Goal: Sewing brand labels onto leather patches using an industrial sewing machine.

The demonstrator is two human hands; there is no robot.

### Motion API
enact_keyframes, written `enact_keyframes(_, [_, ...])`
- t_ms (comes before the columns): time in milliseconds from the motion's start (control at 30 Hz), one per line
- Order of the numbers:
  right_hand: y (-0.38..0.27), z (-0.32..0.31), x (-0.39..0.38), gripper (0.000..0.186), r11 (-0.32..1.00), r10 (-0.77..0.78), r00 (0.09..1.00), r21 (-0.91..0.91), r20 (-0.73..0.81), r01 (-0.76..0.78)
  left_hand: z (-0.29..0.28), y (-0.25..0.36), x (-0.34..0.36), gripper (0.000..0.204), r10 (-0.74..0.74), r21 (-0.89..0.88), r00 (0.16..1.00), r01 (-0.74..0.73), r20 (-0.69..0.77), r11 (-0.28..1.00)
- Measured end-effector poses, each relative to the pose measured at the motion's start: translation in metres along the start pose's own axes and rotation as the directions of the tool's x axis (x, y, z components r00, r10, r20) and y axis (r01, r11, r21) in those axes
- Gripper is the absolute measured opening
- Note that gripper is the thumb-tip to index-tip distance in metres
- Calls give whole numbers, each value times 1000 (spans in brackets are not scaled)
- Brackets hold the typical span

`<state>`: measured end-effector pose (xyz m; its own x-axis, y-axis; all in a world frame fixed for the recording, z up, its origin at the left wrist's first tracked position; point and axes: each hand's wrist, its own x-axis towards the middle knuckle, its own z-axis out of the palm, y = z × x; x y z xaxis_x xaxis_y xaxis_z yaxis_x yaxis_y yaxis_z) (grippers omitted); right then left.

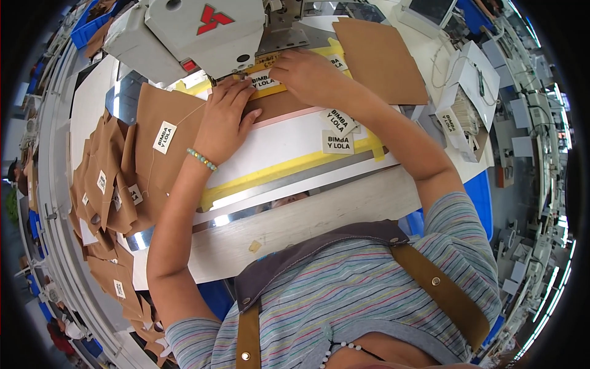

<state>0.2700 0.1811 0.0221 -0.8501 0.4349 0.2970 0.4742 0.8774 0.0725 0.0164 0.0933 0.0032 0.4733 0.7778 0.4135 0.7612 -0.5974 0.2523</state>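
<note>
My left hand (228, 114), with a beaded bracelet at its wrist, lies flat by the sewing machine head (203, 31), fingers stretched forward and thumb apart. Beneath it is a brown fabric piece (276, 106). My right hand (313, 77) rests its bent fingertips at a yellow-edged guide (273, 90), with the thumb apart from the fingers. Between my hands, a white label (262, 80) with dark print sits within that guide, partly under my right fingers. The needle area is hidden behind the machine head and my left fingertips.
Brown labelled pieces (114, 178) are heaped at the left, threads trailing. Loose labels (338, 141) lie near my right forearm on the white, yellow-taped board (270, 154). A flat brown piece (381, 61) lies far right, beside a white box (470, 92) of labels.
</note>
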Motion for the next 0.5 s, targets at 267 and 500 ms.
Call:
enact_keyframes(267, [1, 22, -5, 30, 992, -37, 992, 116, -119, 51, -9, -1, -9, 51, -6, -6, 1000, 6, -25, 1000])
enact_keyframes(500, [2, 22, -1, 39, 981, -76, 994, 175, -83, 90, -19, -8, -18, 50, -137, 54, 991, 136, 14, 989])
